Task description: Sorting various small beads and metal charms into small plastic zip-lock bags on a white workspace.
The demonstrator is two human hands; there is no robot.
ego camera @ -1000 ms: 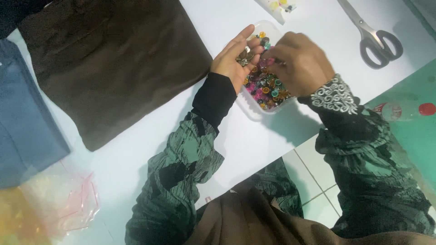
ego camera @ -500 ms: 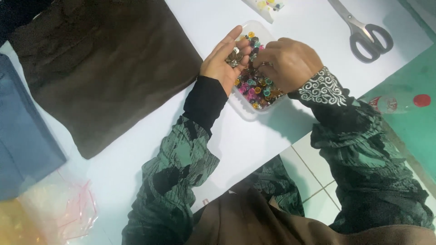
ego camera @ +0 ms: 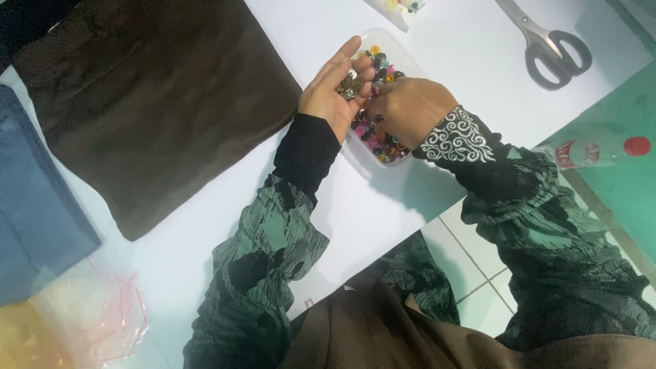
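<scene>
A clear plastic tray (ego camera: 393, 43) full of small colourful buttons (ego camera: 380, 140) sits on the white table (ego camera: 383, 205). My left hand (ego camera: 336, 89) lies palm up at the tray's left edge, cupping several metallic buttons (ego camera: 350, 82) in its palm. My right hand (ego camera: 410, 106) rests knuckles up over the tray, fingertips down among the buttons; what they pinch is hidden.
A dark brown cloth (ego camera: 150, 102) lies to the left, a blue cloth (ego camera: 34, 205) at the far left. Scissors (ego camera: 547, 44) lie at the top right. A clear bottle with a red cap (ego camera: 601, 152) lies right. A crumpled plastic bag (ego camera: 82, 321) is bottom left.
The left hand has turned more palm up, with the metallic buttons now plainly resting in it. The right hand stays over the tray, fingers working among the buttons.
</scene>
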